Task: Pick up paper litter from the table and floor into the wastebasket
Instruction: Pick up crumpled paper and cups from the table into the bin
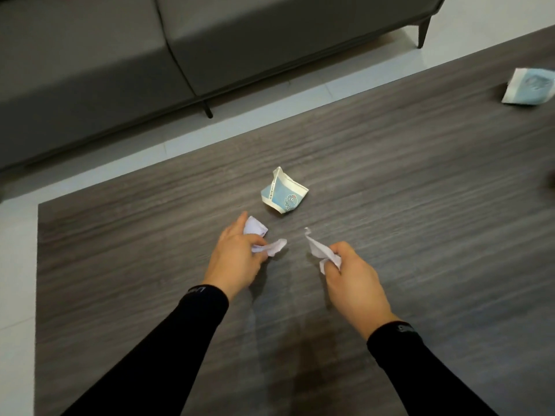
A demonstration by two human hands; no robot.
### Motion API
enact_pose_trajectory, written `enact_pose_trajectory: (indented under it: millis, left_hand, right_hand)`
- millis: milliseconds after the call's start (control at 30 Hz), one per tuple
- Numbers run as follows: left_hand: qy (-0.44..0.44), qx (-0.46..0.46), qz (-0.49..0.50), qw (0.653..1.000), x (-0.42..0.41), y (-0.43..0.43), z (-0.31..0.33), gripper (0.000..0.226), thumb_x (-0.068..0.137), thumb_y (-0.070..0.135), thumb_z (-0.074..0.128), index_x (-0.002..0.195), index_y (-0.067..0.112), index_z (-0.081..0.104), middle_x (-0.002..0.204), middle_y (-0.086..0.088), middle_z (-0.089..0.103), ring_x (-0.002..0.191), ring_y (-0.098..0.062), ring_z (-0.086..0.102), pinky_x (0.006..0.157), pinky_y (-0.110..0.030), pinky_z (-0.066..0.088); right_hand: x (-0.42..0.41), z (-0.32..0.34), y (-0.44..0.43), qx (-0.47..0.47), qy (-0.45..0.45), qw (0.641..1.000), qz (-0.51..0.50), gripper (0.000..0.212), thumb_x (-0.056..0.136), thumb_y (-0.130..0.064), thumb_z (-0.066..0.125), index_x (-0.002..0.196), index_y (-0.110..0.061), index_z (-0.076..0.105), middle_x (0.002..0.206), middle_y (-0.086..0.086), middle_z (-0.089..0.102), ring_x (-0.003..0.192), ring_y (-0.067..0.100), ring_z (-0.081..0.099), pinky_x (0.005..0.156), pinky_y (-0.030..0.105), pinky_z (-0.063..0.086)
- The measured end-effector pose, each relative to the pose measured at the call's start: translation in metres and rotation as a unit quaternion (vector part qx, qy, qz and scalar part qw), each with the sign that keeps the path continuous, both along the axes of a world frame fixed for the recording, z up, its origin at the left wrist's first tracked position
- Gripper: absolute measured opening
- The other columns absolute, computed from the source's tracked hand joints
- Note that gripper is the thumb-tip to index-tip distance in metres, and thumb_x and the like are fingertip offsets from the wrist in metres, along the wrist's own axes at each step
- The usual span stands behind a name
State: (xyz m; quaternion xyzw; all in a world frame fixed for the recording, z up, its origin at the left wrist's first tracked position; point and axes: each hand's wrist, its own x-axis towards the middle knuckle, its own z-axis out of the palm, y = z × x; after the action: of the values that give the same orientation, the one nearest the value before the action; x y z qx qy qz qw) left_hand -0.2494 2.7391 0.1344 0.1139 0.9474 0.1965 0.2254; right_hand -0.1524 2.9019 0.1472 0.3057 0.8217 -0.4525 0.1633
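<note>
While both hands clutch crumpled paper over the dark wood-grain tabletop (420, 175), a blurred blue-and-white wrapper (530, 87) sits cut off at the right edge.
Left hand (234, 259) is closed around white paper scraps (264, 240), partly hidden; right hand (351, 274) pinches a white paper strip (318, 249) pointing up-left; a blue-and-white crumpled wrapper (283, 192) lies beyond.

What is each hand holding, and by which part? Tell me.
Left hand: crumpled white paper, bunched at its middle, ends poking out of the grip. Right hand: a white paper scrap, pinched at its near end, its far tip free.
</note>
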Motion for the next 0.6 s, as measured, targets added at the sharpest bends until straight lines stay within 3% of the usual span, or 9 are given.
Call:
enact_pose_trajectory:
  millis: [100,200,300,367,433,467,533,600]
  left_hand:
    - [0.014,-0.027,-0.034,0.999,0.007,0.003,-0.009,0.017,0.083,0.017,0.061,0.097,0.014,0.072,0.131,-0.004,0.053,0.112,-0.027,0.05,0.081,-0.019,0.029]
    - [0.022,0.096,0.043,0.994,0.024,0.015,0.003,0.008,0.074,0.01,0.07,0.076,0.018,0.071,0.086,0.005,0.062,0.082,-0.013,0.06,0.063,-0.011,0.03]
    - [-0.035,0.225,0.115,0.967,0.044,0.038,0.022,0.032,0.067,0.01,0.078,0.067,0.035,0.059,0.066,0.02,0.064,0.066,0.01,0.058,0.059,-0.001,0.037]
    - [-0.098,0.279,0.159,0.942,0.052,0.052,0.028,0.034,0.066,0.013,0.079,0.075,0.033,0.054,0.069,0.019,0.068,0.063,0.007,0.061,0.054,-0.006,0.044]
    - [-0.113,0.275,0.171,0.939,0.051,0.06,0.028,0.031,0.068,0.017,0.078,0.079,0.032,0.052,0.079,0.008,0.07,0.07,-0.003,0.066,0.058,-0.018,0.052]
    - [-0.104,0.256,0.148,0.95,0.047,0.062,0.029,0.029,0.069,0.018,0.077,0.078,0.033,0.053,0.086,0.007,0.068,0.076,-0.002,0.065,0.063,-0.018,0.051]
    - [-0.108,0.22,0.058,0.968,0.039,0.062,0.035,0.031,0.068,0.02,0.077,0.077,0.04,0.055,0.098,0.013,0.059,0.088,0.015,0.053,0.07,-0.001,0.039]
    - [-0.137,0.253,0.028,0.957,0.024,0.064,0.046,0.031,0.071,0.014,0.076,0.086,0.035,0.06,0.1,0.008,0.061,0.082,0.02,0.052,0.072,0.003,0.036]
  right_hand:
    - [-0.003,-0.002,-0.002,-0.017,-0.015,1.0,-0.02,0.004,0.087,-0.023,0.049,0.084,-0.02,0.049,0.071,-0.006,0.052,0.076,0.019,0.049,0.068,0.026,0.035]
    - [-0.003,-0.001,-0.003,-0.104,-0.016,0.988,-0.111,0.018,0.086,-0.018,0.043,0.069,-0.019,0.05,0.07,-0.003,0.057,0.076,0.021,0.052,0.071,0.036,0.046]
    - [-0.006,0.006,-0.007,-0.291,-0.013,0.932,-0.215,0.024,0.087,-0.018,0.041,0.078,-0.019,0.063,0.084,0.004,0.067,0.082,0.02,0.06,0.083,0.046,0.052]
    - [-0.009,0.01,-0.003,-0.423,0.004,0.875,-0.234,0.025,0.087,-0.027,0.05,0.096,-0.014,0.069,0.091,0.008,0.075,0.086,0.021,0.07,0.073,0.044,0.057]
    - [-0.011,0.013,0.001,-0.494,0.035,0.833,-0.247,0.03,0.081,-0.024,0.065,0.103,-0.003,0.067,0.089,0.015,0.075,0.08,0.025,0.073,0.063,0.043,0.059]
    - [-0.011,0.014,0.003,-0.502,0.04,0.827,-0.252,0.03,0.077,-0.016,0.069,0.102,0.001,0.066,0.086,0.017,0.075,0.077,0.026,0.073,0.061,0.042,0.059]
    - [-0.013,0.012,0.005,-0.457,0.045,0.843,-0.28,0.013,0.077,0.003,0.065,0.089,0.001,0.064,0.076,0.015,0.071,0.072,0.027,0.069,0.065,0.039,0.057]
    - [-0.016,0.011,0.011,-0.393,0.084,0.86,-0.316,0.023,0.078,0.014,0.055,0.069,-0.007,0.058,0.066,0.009,0.064,0.065,0.022,0.062,0.067,0.034,0.052]
